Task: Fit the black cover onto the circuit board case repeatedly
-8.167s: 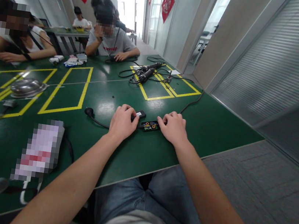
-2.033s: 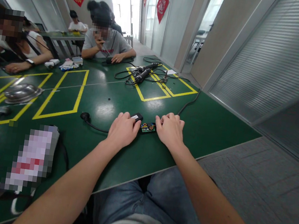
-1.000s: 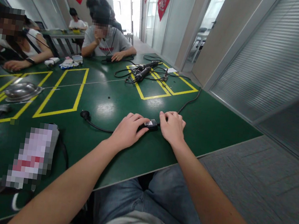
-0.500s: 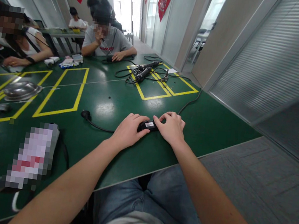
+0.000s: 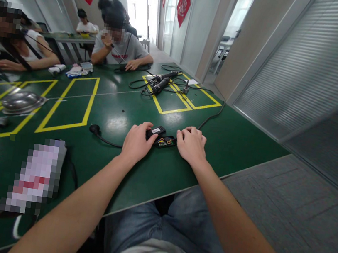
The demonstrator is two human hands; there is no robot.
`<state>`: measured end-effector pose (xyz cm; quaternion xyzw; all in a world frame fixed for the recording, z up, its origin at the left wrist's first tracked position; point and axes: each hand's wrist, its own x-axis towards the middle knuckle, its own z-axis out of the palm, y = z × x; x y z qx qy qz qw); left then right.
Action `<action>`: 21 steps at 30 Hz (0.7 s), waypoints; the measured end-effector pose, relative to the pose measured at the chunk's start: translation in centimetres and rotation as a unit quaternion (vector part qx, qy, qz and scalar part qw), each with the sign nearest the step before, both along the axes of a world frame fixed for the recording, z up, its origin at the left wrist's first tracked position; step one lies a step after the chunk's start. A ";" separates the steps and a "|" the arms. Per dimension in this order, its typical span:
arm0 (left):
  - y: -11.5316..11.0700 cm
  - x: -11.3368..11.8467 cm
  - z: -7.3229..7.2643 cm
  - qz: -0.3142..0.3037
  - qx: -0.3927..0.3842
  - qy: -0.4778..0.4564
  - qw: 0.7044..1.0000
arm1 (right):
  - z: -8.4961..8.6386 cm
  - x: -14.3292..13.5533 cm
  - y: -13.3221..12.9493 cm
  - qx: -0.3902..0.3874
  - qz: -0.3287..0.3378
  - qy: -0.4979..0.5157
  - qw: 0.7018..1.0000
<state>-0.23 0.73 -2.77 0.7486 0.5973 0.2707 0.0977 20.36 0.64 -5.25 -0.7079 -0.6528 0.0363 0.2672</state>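
Where the table [image 5: 232, 148] comes closest to me, a pale, blurred-out thing [image 5: 38, 175] lies to the left of the circuit board [image 5: 166, 142] and nearer than it. The board lies face up between my hands, its parts bare. My left hand [image 5: 137, 141], at its left, has the black cover [image 5: 157, 131] between thumb and fingers, label up, just beyond the board's left end. My right hand [image 5: 192, 144] is curled at the board's right end; whether it pinches the edge or the cord there, I cannot tell.

I judge the cover light, stiff and a bit slick, best taken by its long sides. The board seems light too, but fragile: I would hold it by its rim, off the raised parts, and be gentle where the cords join, since they bend and could tug it askew.

Well left of the board is the plug [image 5: 95, 129], its cord running to my left hand. Beyond, far left, sits a metal dish [image 5: 24, 102]; farther past the board lie black tools [image 5: 162, 85] among tangled cords, and a co-worker [image 5: 121, 48] sits beyond.
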 end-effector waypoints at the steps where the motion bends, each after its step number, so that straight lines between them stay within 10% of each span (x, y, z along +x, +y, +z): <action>1: 0.1 -0.1 0.0 0.011 -0.010 0.013 1.000 | 0.0 0.0 0.0 0.000 0.001 -0.004 1.000; 21: -1.8 1.2 2.1 0.032 -0.043 0.224 0.973 | 0.0 -0.2 0.0 0.022 -0.001 0.005 1.000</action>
